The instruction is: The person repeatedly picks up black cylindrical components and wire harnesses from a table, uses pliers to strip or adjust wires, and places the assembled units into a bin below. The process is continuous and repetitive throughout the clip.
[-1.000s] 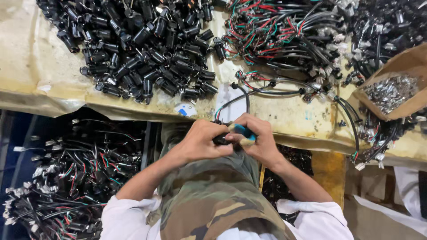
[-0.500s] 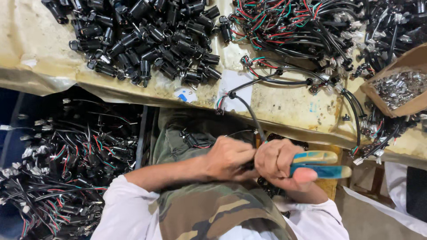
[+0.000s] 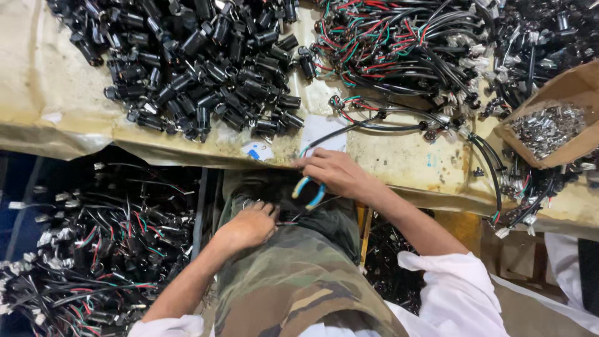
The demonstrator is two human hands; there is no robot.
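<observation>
Blue-handled pliers (image 3: 307,191) in right hand (image 3: 334,173) grip; left hand (image 3: 248,226) below.

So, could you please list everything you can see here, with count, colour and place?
black connectors: a large heap, black, on the bench top at upper left
wire harnesses: a tangled pile, black with red and green leads, on the bench top at upper right
cardboard box: one, brown, right edge of the bench, holding small silvery metal parts
bench: one, stained tan surface
finished harnesses: a heap, black with red and green, below the bench at left
camouflage trousers: green-brown, on the lap
pliers: one, blue and yellow handles, at the bench edge
left hand: on the lap, pinching thin wires
right hand: grip closed on the pliers
</observation>
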